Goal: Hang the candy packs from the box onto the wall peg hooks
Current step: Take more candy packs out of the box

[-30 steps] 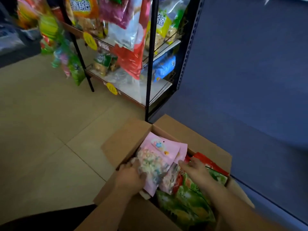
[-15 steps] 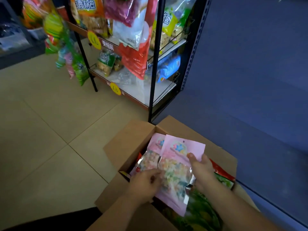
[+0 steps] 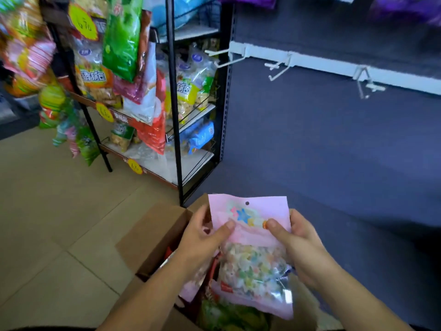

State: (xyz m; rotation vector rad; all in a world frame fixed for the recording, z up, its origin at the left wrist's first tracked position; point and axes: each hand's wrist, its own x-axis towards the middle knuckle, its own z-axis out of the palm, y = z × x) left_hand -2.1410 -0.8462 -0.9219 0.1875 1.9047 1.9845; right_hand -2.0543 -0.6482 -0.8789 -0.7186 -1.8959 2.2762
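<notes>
A pink candy pack [image 3: 253,249] with pastel sweets and a hang hole at its top is held upright above the open cardboard box [image 3: 152,237]. My left hand [image 3: 202,237] grips its left edge, thumb on the front. My right hand [image 3: 296,240] grips its right edge the same way. More packs, pink, red and green [image 3: 229,314], lie in the box below. White peg hooks [image 3: 278,68] stick out from a white rail [image 3: 334,68] on the dark blue wall, up and to the right; they look bare.
A black wire rack [image 3: 174,99] full of snack bags stands to the left of the wall, close behind the box. More bags hang at the far left [image 3: 28,58]. Purple packs [image 3: 405,5] hang at the top right. Beige tiled floor [image 3: 59,223] spreads to the left.
The pink pack has come up out of the box and now stands upright, held by both hands. The view has tilted up, bringing the peg hooks into sight.
</notes>
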